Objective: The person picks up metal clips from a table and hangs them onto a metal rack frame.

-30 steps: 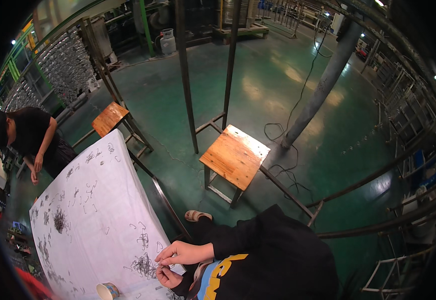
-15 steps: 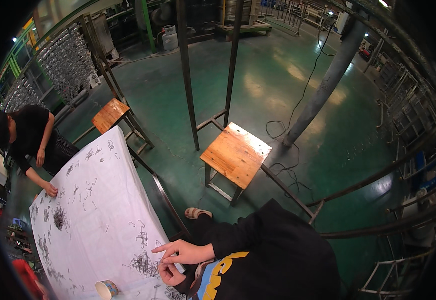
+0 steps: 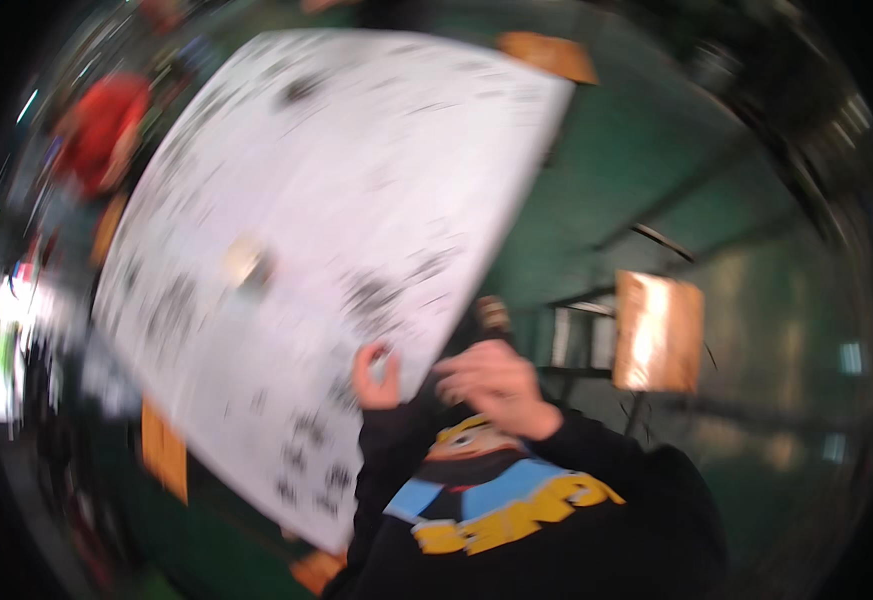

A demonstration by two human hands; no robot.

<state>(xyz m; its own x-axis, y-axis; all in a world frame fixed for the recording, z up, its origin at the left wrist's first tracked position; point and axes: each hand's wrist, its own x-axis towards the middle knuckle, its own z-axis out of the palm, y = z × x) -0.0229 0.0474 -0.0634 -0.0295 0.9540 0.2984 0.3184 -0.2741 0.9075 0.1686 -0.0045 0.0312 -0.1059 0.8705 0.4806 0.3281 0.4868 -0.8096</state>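
Motion blurs the whole head view. My left hand (image 3: 376,378) is over the near edge of a white-covered table (image 3: 296,200), thumb and fingers curled into a pinch; anything between the fingertips is too small to make out. To its right, just off the table edge and in front of my chest, is my right hand (image 3: 496,385), its bent fingers smeared. Just beyond the left hand lies a pile of thin dark wire hooks (image 3: 371,295). Several smaller hook clusters (image 3: 306,430) are nearer me on the left. A paper cup (image 3: 246,263) stands farther left on the cloth.
A wooden-topped stool (image 3: 659,330) with a metal frame stands to the right. Other wooden seats show at the far corner (image 3: 546,57) and at the left side (image 3: 163,450). A person in red (image 3: 101,130) is beyond the table's left edge.
The view has swung left, bringing more of the table into sight. My hands have moved apart; earlier they were close together beside the hook pile, with my right index finger stretched out.
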